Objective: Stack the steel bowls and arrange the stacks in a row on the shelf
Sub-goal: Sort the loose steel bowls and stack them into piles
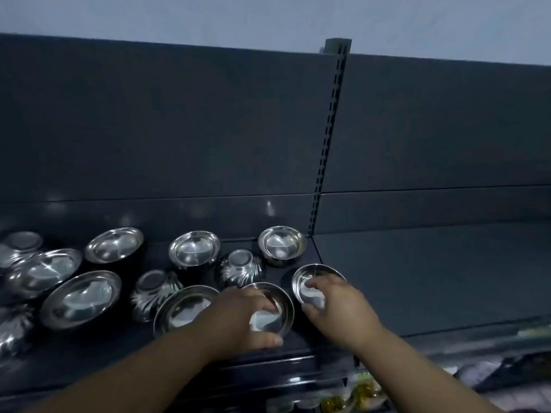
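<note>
Several steel bowls lie scattered on a dark shelf (89, 362). My left hand (238, 317) grips a small shallow bowl (280, 305) near the shelf's front edge, thumb on its near rim and fingers inside. My right hand (337, 305) holds another small bowl (307, 281) just to the right, fingers over its rim. Behind them stand a deeper bowl (281, 244) and a second one (193, 248), both upright. Two fluted bowls (241, 268) (155, 290) sit upside down. A wide bowl (182, 308) lies partly under my left wrist.
More wide bowls (80, 296) (114, 244) (41, 271) and a fluted one (15, 329) fill the shelf's left part. A slotted upright post (328, 138) divides the dark back panel. The neighbouring shelf (432, 278) lies to the right. Packaged goods (351, 394) show below.
</note>
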`<state>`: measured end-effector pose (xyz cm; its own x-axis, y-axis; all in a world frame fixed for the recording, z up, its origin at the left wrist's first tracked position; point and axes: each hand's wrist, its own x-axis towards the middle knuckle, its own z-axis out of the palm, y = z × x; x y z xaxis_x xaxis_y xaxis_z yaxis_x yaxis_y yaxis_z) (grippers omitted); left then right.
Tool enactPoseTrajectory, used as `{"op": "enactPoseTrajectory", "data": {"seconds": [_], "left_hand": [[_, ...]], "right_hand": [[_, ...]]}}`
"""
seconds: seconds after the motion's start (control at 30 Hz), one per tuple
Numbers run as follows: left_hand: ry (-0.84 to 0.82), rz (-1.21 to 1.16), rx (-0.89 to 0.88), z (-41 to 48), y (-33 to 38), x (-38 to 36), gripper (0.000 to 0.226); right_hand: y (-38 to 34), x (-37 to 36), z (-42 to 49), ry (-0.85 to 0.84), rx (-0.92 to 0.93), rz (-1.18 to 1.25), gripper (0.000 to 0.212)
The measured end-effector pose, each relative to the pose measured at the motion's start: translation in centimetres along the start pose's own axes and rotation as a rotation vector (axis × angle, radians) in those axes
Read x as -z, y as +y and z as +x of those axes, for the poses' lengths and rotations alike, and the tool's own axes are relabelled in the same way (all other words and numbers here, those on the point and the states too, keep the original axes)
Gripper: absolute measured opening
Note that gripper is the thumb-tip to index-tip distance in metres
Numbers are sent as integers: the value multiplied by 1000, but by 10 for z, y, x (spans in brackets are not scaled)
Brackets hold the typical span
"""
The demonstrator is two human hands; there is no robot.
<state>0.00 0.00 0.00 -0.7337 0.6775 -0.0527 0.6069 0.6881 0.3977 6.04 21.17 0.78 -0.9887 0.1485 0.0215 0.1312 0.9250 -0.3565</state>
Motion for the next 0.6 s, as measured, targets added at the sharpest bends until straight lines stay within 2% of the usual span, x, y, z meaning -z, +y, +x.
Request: {"op": "enactPoseTrajectory", "data": {"seconds": [0.03, 0.1, 0.23, 0.27, 0.4, 0.6], "left_hand": [[-37, -14, 6, 2, 2, -5, 95], [11, -12, 66, 7, 4, -12, 97], [108, 116, 231, 23, -6, -16, 78], [114, 145, 266, 26, -7, -13, 72], [66, 167, 315, 36, -11, -10, 52], [99, 111, 230, 43, -19, -10, 47]], "right_hand": [[7, -2, 4, 1, 27, 14, 48], [17, -4, 8, 51, 45, 71, 52], [38, -8, 18, 13, -157, 204, 69], [42, -8, 20, -14, -214, 248, 68], [54, -8, 23, -41, -307, 415, 38], [56, -8, 27, 37, -470, 573, 34]]}}
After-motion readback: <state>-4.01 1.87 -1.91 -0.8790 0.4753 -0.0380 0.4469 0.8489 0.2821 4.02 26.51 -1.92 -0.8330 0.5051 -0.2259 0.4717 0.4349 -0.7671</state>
